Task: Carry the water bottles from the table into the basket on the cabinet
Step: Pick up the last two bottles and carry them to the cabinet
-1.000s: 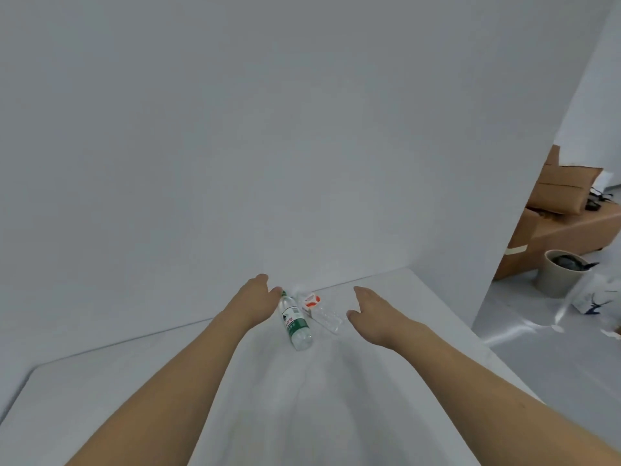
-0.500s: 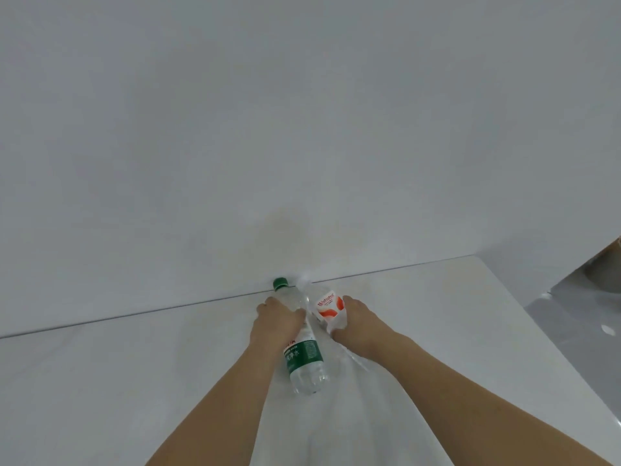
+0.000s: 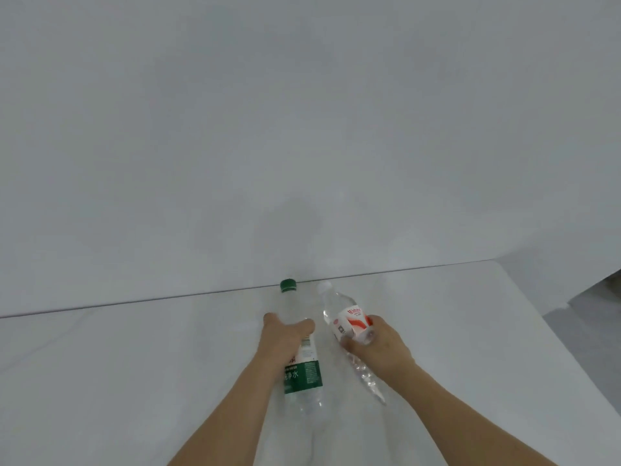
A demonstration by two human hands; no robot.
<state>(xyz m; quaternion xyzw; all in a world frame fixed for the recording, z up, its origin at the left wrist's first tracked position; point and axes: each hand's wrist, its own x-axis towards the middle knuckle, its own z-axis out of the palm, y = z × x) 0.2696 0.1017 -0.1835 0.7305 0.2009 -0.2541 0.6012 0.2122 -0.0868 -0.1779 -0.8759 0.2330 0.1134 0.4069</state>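
Note:
Two clear water bottles are in my hands over the white table [image 3: 134, 364]. My left hand [image 3: 282, 341] grips the bottle with the green cap and green label [image 3: 304, 375] round its upper body; its cap points toward the wall. My right hand [image 3: 379, 348] grips the bottle with the white cap and red-and-white label [image 3: 349, 326] at its middle, cap also pointing away from me. The bottles are side by side, a little apart. Whether they rest on the table or are raised off it is unclear. No basket or cabinet is in view.
A plain white wall [image 3: 302, 129] rises right behind the table's far edge. The table's right edge [image 3: 571, 375] drops to a grey floor [image 3: 601, 324] at the far right.
From open hands beside the bottles, both hands closed round them. The view then drew closer, and the bottles now stand more upright, caps toward the wall.

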